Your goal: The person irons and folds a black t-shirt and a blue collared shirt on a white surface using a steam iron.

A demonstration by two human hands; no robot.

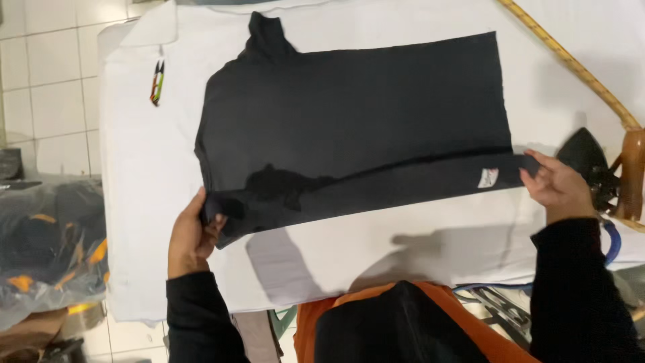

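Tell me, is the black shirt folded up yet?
Partly. The black T-shirt lies flat on the white padded table, and its near edge is folded over. The left hand and right hand grip that fold's ends. The far side and sleeve remain unfolded.

A matt black knit cloth is seen in the shirt at the centre of the frame, its surface smooth and unshining; a small white woven label is sewn near its lower right edge. The table cover beneath is made of plain white cloth, matt and slightly creased. Glossy, crinkled clear plastic is shown by the bag at lower left. Glazed, faintly shiny white tiles are seen at upper left. The iron at right is cased in dull black material, beside a varnished wooden piece.
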